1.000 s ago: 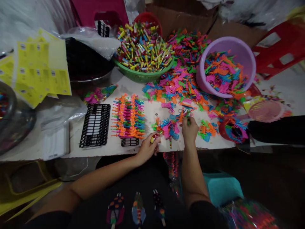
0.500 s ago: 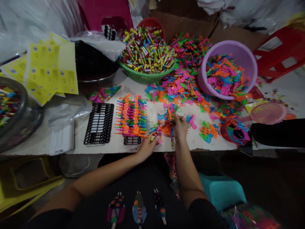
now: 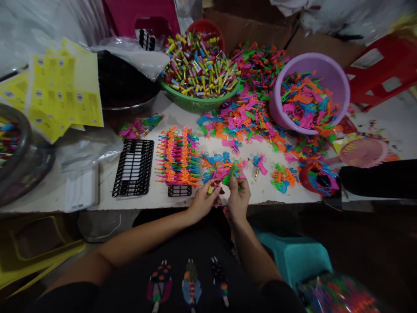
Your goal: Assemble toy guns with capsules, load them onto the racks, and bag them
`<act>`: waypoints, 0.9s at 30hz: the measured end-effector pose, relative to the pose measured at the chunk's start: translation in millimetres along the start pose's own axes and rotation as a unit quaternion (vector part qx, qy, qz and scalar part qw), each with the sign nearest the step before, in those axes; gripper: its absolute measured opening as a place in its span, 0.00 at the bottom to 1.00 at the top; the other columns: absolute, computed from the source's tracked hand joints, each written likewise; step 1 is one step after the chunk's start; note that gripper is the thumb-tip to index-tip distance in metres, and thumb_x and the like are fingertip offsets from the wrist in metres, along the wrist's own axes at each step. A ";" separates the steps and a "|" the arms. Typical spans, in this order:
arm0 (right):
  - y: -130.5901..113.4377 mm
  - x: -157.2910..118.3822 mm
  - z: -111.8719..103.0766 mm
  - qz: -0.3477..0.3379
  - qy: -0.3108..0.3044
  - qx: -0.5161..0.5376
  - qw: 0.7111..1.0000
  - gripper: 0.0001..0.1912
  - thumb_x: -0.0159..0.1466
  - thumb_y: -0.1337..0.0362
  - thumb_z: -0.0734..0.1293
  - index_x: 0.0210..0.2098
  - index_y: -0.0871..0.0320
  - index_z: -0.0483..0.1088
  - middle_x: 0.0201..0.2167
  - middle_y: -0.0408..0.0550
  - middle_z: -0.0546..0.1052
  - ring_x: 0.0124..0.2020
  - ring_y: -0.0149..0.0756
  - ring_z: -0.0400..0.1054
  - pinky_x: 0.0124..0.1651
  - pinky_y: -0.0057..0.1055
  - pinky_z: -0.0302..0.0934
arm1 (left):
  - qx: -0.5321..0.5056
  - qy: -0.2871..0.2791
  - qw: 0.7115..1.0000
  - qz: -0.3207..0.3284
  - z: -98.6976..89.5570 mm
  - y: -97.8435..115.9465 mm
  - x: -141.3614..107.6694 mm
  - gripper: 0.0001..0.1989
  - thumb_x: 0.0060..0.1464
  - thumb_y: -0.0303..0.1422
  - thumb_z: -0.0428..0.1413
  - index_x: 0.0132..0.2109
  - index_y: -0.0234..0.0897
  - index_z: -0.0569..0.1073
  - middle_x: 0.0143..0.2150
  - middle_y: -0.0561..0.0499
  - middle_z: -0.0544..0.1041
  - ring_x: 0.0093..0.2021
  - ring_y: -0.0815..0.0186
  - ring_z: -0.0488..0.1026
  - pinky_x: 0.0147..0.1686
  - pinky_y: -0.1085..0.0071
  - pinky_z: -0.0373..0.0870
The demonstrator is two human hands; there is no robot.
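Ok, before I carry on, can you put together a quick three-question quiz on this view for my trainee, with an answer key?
1. Which colour is the toy piece held by the person's right hand?
a) white
b) green
c) black

2. True or false: in the picture, the purple tub stands to the right of the green basin.

3. Short answer: in the picture, what lies on the table just left of the stacked rows of toys?

Key:
1. b
2. True
3. A black grid rack
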State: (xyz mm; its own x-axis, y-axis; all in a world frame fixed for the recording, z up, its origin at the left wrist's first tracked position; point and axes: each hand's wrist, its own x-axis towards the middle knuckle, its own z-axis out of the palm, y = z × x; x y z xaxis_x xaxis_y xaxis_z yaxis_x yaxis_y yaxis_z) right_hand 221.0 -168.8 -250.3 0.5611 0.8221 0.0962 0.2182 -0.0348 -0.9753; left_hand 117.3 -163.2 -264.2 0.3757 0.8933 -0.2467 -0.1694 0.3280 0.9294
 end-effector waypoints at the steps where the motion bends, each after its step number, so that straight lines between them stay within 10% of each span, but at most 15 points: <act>1: 1.4 -6.3 2.0 0.013 -0.006 0.012 1.000 0.14 0.56 0.54 0.62 0.23 0.59 0.59 0.20 0.38 0.63 0.23 0.25 0.58 0.28 0.24 0.55 | 0.009 0.003 1.000 0.001 -0.2 0.4 -0.5 0.19 0.50 0.43 0.50 0.44 0.34 0.65 0.26 0.53 0.71 0.18 0.74 0.66 0.17 0.77 0.64; 13: 6.9 -19.1 14.3 0.201 -0.069 0.226 0.951 0.16 0.56 0.49 0.61 0.29 0.54 0.53 0.11 0.27 0.57 0.05 0.19 0.47 0.09 0.18 0.46 | 0.041 -0.036 0.998 -0.024 0.3 1.5 -4.7 0.17 0.51 0.45 0.48 0.36 0.33 0.64 0.16 0.57 0.67 0.14 0.74 0.64 0.14 0.79 0.62; 27: 14.7 -22.3 12.2 0.147 -0.041 0.092 0.984 0.17 0.55 0.48 0.61 0.27 0.55 0.56 0.13 0.31 0.59 0.11 0.22 0.50 0.15 0.22 0.49 | 0.051 -0.095 0.992 -0.070 -3.2 -2.2 -7.6 0.17 0.51 0.46 0.47 0.35 0.34 0.62 0.15 0.58 0.66 0.12 0.73 0.63 0.09 0.80 0.59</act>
State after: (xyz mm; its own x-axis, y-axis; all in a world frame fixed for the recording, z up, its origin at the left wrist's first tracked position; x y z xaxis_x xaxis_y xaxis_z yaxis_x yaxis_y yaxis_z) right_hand 202.0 -180.7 -269.3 0.5101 0.8355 -0.2044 -0.0955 -0.1811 -0.9788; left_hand 111.9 -169.7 -265.3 0.5550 0.7644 -0.3280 -0.0140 0.4028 0.9152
